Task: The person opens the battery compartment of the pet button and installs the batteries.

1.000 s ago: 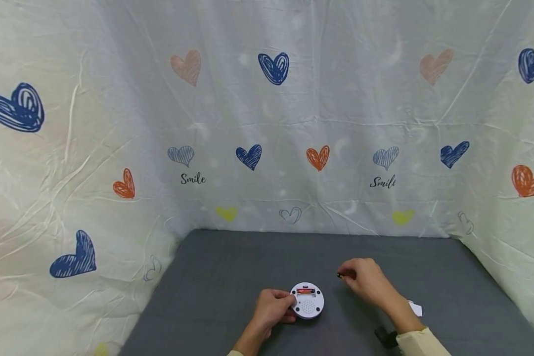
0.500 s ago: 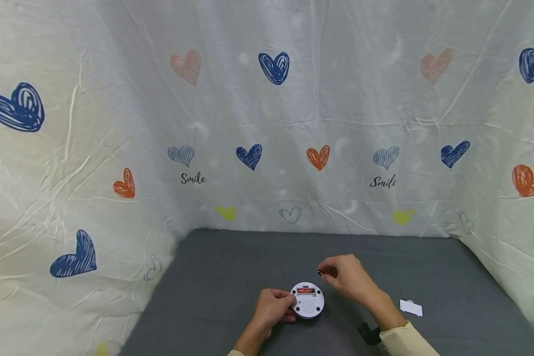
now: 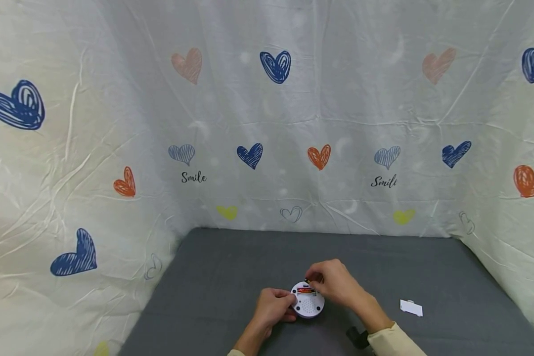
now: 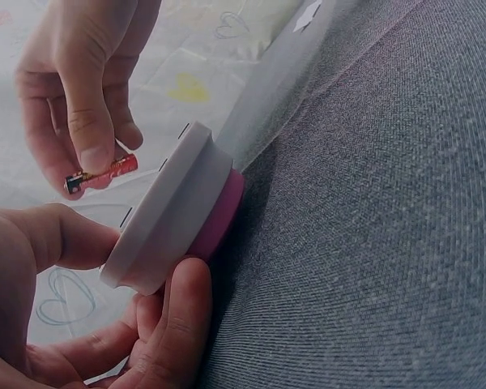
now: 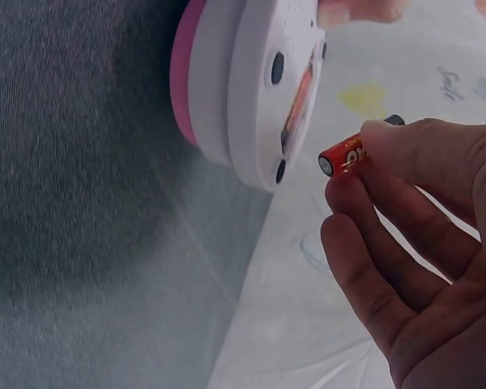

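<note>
A round white device [image 3: 308,305] with a pink underside lies with its battery compartment and small black feet facing up. My left hand [image 3: 272,309] grips its left edge, thumb on top and fingers beneath, as the left wrist view shows. One red battery [image 5: 298,109] sits in the compartment. Between thumb and fingertips my right hand [image 3: 335,283] pinches a second battery [image 5: 344,154], red with a black end. In the left wrist view this battery is held just above the device's upper face, apart from it.
A white battery cover [image 3: 411,307] lies on the dark grey cloth-covered table [image 3: 231,262], right of the right forearm. A black strap-like piece [image 3: 357,338] shows beside the right wrist. A pale curtain [image 3: 276,188] printed with hearts surrounds the table's back and sides.
My right hand has moved left with the battery, from well right of the device to over its compartment. The white cover came fully into view. My left hand and the device stay put.
</note>
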Demonstrator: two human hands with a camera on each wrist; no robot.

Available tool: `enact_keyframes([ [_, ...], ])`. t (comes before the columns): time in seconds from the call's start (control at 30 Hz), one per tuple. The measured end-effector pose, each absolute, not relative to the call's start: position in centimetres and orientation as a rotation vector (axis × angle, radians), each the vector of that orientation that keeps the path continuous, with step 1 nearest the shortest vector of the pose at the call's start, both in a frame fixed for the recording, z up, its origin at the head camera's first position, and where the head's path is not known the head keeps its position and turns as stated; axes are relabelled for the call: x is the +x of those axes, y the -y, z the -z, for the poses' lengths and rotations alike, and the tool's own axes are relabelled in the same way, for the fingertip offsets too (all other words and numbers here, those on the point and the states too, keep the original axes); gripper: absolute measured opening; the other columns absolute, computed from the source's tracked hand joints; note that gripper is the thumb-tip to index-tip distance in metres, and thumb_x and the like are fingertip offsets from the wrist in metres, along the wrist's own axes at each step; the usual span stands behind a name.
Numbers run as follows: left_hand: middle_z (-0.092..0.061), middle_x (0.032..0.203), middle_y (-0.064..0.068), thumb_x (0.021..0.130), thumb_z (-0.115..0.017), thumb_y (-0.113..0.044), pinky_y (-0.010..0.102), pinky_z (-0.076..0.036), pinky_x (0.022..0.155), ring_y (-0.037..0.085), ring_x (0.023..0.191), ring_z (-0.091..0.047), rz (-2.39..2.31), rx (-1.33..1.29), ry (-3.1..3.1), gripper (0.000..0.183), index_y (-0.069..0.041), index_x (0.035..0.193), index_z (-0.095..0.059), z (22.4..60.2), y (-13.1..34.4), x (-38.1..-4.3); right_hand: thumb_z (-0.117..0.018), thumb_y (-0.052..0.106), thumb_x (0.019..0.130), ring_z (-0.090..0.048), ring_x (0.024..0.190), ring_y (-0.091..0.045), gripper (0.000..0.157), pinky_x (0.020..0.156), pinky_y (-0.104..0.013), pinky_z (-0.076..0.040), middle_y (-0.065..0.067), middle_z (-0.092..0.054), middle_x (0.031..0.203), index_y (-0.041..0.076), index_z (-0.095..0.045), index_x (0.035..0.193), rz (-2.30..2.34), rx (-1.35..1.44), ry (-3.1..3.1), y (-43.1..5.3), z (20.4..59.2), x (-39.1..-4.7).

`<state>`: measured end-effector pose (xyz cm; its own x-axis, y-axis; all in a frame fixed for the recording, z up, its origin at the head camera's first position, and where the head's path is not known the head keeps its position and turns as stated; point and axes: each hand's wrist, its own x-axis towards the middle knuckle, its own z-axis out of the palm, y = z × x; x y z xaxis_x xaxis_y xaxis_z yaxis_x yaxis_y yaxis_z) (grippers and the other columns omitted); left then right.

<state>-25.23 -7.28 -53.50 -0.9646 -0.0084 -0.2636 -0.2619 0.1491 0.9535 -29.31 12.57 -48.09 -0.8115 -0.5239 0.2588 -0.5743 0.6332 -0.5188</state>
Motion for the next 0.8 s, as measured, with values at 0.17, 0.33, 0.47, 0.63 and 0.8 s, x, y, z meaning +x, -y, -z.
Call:
enact_keyframes([
  [0.17,-0.071,0.078,0.009,0.08,-0.067,-0.008,0.029,-0.062,0.054,0.013,0.059,-0.069,-1.916,-0.267,-2.218,0.022,0.003,0.098,-0.072,53.5,7.3,-25.2,-0.076,0.007,0.085,-0.064,0.073,0.003,0.012,0.064,-0.019,-0.056,0.008,-0.073,0.083,0.015,-0.076,0.094,-0.964,1.0,2.754,-12.0,48.6,-29.3],
  [0.33,-0.072,0.08,0.009,0.08,-0.067,-0.007,0.029,-0.062,0.054,0.013,0.06,-0.069,-1.921,-0.25,-2.215,0.022,0.004,0.099,-0.072,53.4,7.4,-25.1,-0.077,0.005,0.082,-0.063,0.072,0.004,0.015,0.063,-0.019,-0.056,0.009,-0.073,0.082,0.015,-0.076,0.093,-0.981,1.026,2.754,-11.6,49.0,-29.2],
  [0.47,-0.072,0.082,0.009,0.081,-0.067,-0.008,0.029,-0.062,0.055,0.013,0.061,-0.07,-1.919,-0.251,-2.217,0.022,0.003,0.099,-0.072,53.4,7.4,-25.1,-0.077,0.004,0.081,-0.064,0.072,0.004,0.015,0.063,-0.018,-0.056,0.009,-0.073,0.081,0.015,-0.076,0.092,-0.977,1.042,2.739,-11.2,49.2,-29.1],
  [0.63,-0.072,0.083,0.009,0.082,-0.068,-0.009,0.029,-0.062,0.055,0.013,0.061,-0.07,-1.901,-0.268,-2.221,0.02,0.002,0.098,-0.073,53.3,7.5,-25.1,-0.077,0.002,0.081,-0.062,0.07,0.004,0.016,0.062,-0.018,-0.054,0.006,-0.073,0.081,0.014,-0.077,0.09,-0.938,1.059,2.74,-11.0,49.3,-28.9],
  [0.8,-0.072,0.082,0.009,0.081,-0.067,-0.008,0.029,-0.062,0.054,0.013,0.06,-0.069,-1.915,-0.255,-2.223,0.02,0.003,0.097,-0.073,53.4,7.4,-25.2,-0.077,0.002,0.078,-0.059,0.067,0.003,0.016,0.059,-0.017,-0.051,0.007,-0.072,0.078,0.015,-0.078,0.087,-0.851,1.043,2.742,-10.9,49.4,-28.7],
])
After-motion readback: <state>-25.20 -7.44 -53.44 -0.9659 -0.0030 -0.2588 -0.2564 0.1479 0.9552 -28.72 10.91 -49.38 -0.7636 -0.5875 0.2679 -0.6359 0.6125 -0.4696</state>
